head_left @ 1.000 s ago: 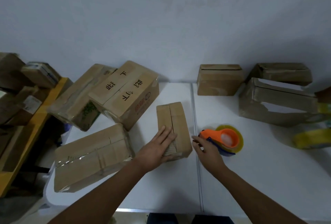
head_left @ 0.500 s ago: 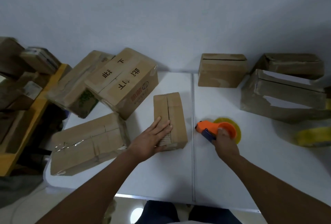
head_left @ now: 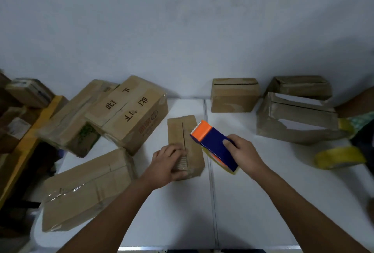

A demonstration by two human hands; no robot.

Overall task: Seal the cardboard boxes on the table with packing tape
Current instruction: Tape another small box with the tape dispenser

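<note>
Cardboard fills most of what I see: the small box I am working on lies in the middle of the white surface, just left of the seam between the two panels. Its long axis runs away from me toward the wall, and the slit between its two top flaps runs the same way.

My left hand rests on the near end of that box, fingers bent over the top beside the slit and thumb against the near edge, so this grip is grasping the box. My right hand has its grip clenched round the tape dispenser, thumb on the blue body. The dispenser is lifted off the surface and tilted, its long axis running from my hand up and to the left. Its orange head with the toothed cutting edge points away from me and leftward, over the right edge of the box. Yellow tape shows under the blue body.

To the left sit a large printed box, another box behind it, and a taped box nearest me. Along the wall to the right stand three more boxes, one of them torn. A yellow tape roll lies at the far right.
</note>
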